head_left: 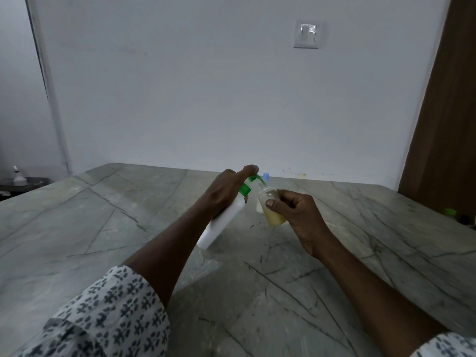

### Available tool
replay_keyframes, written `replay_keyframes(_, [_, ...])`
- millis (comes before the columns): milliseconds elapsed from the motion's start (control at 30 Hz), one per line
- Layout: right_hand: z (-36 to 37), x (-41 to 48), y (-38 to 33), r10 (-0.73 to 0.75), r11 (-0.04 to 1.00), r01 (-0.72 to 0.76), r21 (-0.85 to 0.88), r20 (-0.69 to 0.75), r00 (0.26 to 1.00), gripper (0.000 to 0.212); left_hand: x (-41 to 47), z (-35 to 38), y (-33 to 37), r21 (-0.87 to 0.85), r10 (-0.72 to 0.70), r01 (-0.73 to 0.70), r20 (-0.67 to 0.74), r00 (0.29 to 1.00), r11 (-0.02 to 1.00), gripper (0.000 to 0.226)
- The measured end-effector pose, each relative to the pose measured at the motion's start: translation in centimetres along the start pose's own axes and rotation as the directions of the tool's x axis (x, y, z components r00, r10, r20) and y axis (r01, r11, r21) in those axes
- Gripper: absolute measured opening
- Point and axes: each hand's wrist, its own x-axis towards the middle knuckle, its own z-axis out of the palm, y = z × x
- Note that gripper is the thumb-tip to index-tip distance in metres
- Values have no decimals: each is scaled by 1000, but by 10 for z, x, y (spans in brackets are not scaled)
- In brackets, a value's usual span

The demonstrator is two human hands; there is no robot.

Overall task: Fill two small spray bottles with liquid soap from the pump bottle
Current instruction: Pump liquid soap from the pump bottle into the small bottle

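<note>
Dead centre, left hand [221, 195] grips the white green-topped pump bottle [222, 224], right hand [302, 215] at 3 o'clock pinches the small clear spray bottle [273, 208], so pump slowly, spout [254, 178] over neck [262, 186].

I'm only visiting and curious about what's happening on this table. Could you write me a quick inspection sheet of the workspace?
Surface: grey veined stone table.
Job's things: white pump bottle with a green pump, tilted, nozzle at the open neck of a small clear bottle partly filled with yellowish liquid; a second small bottle, blue-capped, stands behind them.
Clutter: green object at the table's right edge, too blurred to identify.
Hands: left hand grips the pump bottle, forefinger on the pump head; right hand holds the small clear bottle.
Cables: nothing seen.
Surroundings: white wall with a switch; wooden panel at right; white bottle on a dark stand far left.
</note>
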Motion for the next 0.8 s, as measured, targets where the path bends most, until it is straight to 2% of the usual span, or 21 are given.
replay_keyframes(333, [4,-2,1,21,999,-21,-42,16,1000,28,-4,0,6,3,11,-11,-9,1000,1000,64])
replay_keyframes(533, [2,-1,0,40,998,-40,38,9,999,21,1,0,-1,8,-16,16,-12,1000,1000,67])
replay_keyframes(800, [2,-1,2,36,999,-36,19,23,999,26,-3,1,5,10,11,-11,-14,1000,1000,55])
